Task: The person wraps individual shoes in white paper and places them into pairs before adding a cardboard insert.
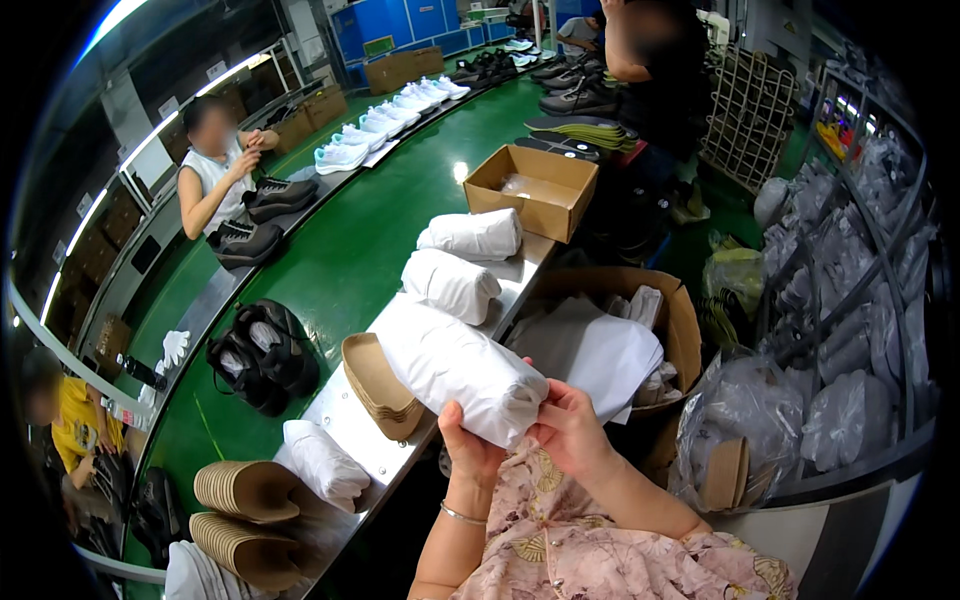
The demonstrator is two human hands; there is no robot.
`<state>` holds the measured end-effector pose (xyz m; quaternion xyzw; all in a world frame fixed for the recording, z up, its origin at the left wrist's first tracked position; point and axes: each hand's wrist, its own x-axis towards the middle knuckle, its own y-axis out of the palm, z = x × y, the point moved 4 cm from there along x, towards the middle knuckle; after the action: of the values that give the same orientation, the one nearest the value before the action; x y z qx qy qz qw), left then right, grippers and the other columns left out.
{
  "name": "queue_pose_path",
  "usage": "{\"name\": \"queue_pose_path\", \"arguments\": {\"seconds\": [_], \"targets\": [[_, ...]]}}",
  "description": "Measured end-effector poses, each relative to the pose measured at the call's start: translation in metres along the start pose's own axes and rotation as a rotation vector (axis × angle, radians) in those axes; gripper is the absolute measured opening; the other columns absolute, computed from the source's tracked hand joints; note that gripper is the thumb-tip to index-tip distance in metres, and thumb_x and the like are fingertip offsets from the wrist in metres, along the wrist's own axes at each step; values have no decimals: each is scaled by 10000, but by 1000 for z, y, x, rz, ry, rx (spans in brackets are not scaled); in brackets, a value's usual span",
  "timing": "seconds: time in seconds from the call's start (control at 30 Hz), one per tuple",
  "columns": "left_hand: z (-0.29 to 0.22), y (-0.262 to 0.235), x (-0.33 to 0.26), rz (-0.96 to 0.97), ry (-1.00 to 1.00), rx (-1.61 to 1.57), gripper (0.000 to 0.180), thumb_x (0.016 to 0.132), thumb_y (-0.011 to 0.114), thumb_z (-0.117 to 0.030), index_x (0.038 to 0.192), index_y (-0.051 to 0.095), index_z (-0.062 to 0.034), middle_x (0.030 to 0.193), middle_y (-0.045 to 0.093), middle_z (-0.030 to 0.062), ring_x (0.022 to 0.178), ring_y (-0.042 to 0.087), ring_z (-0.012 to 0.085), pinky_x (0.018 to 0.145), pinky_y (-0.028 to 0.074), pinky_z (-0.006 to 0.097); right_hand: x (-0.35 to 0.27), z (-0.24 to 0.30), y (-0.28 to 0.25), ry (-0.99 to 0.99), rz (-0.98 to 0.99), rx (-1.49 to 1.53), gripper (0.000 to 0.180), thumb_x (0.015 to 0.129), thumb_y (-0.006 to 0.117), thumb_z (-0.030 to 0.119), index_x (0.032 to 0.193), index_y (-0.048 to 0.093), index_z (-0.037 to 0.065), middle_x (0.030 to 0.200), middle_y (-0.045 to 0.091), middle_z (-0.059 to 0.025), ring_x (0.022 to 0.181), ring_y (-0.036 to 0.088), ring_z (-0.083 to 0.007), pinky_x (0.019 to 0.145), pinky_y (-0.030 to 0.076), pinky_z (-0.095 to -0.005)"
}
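Observation:
A long bundle wrapped in white tissue paper [450,362] lies tilted over the metal ledge [352,432] of a green conveyor [345,255]. My left hand [470,447] and my right hand [570,428] both grip its near end, fingers folded around the paper. Two more white-wrapped bundles [470,236] [450,285] lie farther along the ledge. A smaller one [322,462] rests to the left of my hands. A stack of brown cardboard inserts [378,385] sits right beside the held bundle.
An open cardboard box [532,188] stands on the ledge's far end. A big carton with white paper sheets [600,345] sits to my right. Black shoes [262,355] ride the belt. More brown insert stacks [245,515] lie at lower left. Other people work along the belt's far side.

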<state>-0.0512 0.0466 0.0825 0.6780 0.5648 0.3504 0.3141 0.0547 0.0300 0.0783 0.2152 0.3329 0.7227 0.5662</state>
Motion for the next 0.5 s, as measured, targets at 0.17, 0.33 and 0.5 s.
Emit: {"name": "queue_pose_path", "arguments": {"seconds": [0.17, 0.33, 0.5], "targets": [[1, -6, 0, -14, -3, -7, 878, 675, 574, -543, 1291, 302, 21, 1196, 467, 225, 1098, 487, 381, 918, 424, 451, -7, -13, -2, 212, 212, 570, 420, 888, 507, 167, 1295, 403, 151, 1238, 489, -51, 1124, 473, -196, 961, 365, -381], [5, -4, -6, 48, -63, -6, 901, 635, 608, -551, 1275, 329, 18, 1183, 481, 188, 1099, 491, 354, 925, 422, 442, -11, -16, 6, 104, 240, 505, 477, 884, 530, 278, 1328, 365, 222, 1316, 432, 4, 1194, 419, -194, 998, 329, -419], [4, 1, -12, 104, -74, -43, 929, 599, 669, -510, 1268, 329, 38, 1192, 478, 185, 1106, 493, 332, 950, 404, 423, -14, -23, 0, 119, 307, 578, 480, 876, 541, 295, 1319, 378, 211, 1326, 421, -6, 1215, 403, -200, 1007, 323, -414]]}}
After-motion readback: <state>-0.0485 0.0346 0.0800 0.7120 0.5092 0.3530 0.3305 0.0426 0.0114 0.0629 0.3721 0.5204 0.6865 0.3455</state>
